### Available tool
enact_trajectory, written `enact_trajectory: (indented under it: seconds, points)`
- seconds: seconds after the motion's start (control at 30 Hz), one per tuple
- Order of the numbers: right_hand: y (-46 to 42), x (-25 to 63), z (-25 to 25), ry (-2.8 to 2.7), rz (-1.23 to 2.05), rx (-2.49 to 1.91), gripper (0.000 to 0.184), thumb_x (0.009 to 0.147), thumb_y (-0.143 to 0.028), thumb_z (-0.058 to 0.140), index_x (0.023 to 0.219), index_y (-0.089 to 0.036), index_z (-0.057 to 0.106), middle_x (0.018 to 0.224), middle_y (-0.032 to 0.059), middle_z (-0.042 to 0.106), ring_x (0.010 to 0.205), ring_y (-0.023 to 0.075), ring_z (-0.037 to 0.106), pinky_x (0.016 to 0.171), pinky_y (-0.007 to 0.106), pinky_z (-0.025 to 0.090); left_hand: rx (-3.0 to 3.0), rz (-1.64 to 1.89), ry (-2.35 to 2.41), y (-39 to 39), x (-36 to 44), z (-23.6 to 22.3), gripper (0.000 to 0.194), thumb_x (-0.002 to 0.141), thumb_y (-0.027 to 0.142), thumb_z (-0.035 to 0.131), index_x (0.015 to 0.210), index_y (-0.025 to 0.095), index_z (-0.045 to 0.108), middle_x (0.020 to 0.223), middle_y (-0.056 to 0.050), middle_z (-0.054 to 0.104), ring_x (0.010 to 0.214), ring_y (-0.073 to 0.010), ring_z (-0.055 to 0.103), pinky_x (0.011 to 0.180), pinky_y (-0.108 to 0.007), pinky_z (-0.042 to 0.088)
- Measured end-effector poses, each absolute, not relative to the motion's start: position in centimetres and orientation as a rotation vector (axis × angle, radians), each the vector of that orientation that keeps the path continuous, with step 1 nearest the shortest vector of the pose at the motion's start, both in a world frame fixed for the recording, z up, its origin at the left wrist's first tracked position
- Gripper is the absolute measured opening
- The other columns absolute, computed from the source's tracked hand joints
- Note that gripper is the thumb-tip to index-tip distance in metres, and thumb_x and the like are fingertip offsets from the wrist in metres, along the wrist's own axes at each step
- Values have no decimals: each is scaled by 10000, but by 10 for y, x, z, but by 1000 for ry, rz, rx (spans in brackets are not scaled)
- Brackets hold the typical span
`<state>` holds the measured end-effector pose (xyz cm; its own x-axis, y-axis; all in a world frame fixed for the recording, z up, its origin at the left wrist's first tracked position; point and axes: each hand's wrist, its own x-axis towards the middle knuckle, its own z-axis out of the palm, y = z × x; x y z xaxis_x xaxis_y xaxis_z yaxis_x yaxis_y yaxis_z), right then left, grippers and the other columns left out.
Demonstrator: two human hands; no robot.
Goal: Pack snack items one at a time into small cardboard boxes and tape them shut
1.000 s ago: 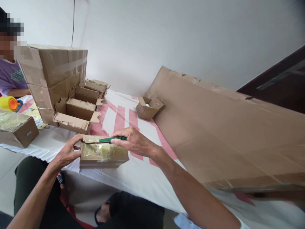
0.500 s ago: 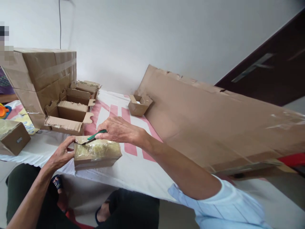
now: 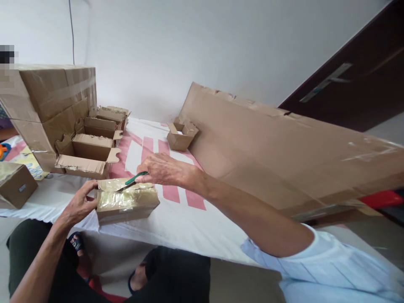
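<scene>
A small cardboard box (image 3: 126, 207) with shiny tape over its top lies at the table's front edge. My left hand (image 3: 78, 202) grips its left end, thumb on the near side and fingers over the far corner. In my right hand (image 3: 160, 169) is a green-handled utility knife (image 3: 136, 178). Its blade touches the taped top along a lifted, cut edge near the middle. The fingers around the handle are partly hidden behind the back of the hand.
Several open cardboard boxes (image 3: 85, 166) stand behind my left hand, against a tall stack of cartons (image 3: 53, 97). Another taped box (image 3: 19, 185) is at far left. A small open box (image 3: 179, 141) sits beside a large cardboard sheet (image 3: 268, 155) on the cloth-covered table (image 3: 189, 240).
The knife has travelled to the right along the box top, and the cut edge behind it is longer. My left hand keeps its hold on the box. The view has shifted slightly.
</scene>
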<state>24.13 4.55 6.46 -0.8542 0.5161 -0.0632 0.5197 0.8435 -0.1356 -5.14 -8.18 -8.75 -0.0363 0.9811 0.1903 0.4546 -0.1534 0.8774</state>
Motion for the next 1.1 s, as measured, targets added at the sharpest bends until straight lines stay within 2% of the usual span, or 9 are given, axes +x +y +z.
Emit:
enact_trajectory:
  seconds: [0.2,0.33,0.57,0.73,0.9,1.1]
  points:
    - [45,240,57,3001,-126,819,394,1101,-456,669,816,-217,800,729,29,695,654,155,500,625,346,238,1675,1115,1542,-81,-50,-85,385,811,360,721,1171,235,781,1226,-92,728,1164,-300,689,824,-323,632]
    - [43,230,43,3035,15,733,382,1084,-454,707,806,-204,783,796,52,741,707,167,537,628,345,220,1694,1101,1537,-80,-50,-83,387,793,350,704,1151,221,775,1292,-105,695,1183,-299,669,820,-322,626]
    - [38,246,41,3023,-39,882,365,1095,-446,698,843,-203,801,774,36,737,677,158,552,613,342,213,1711,1072,1531,-76,-47,-83,394,800,329,687,1170,224,772,1243,-90,695,1150,-281,659,807,-304,610]
    - [31,240,39,2957,13,842,294,1092,-391,712,916,-179,815,912,70,798,771,178,621,620,335,213,1728,1029,1579,-75,-46,-82,433,779,313,653,1186,220,770,1280,-94,679,1180,-288,655,828,-319,613]
    - [32,265,41,2959,14,949,360,1134,-440,638,964,-180,821,924,74,806,788,180,633,638,320,244,1738,1021,1576,-73,-42,-81,442,794,344,650,1206,231,765,1263,-91,681,1183,-294,658,827,-334,618]
    - [37,278,24,2930,69,926,313,1109,-426,675,959,-205,837,899,68,805,792,197,666,628,326,253,1750,995,1619,-73,-41,-78,427,782,347,642,1169,228,776,1270,-96,688,1175,-300,661,815,-337,616]
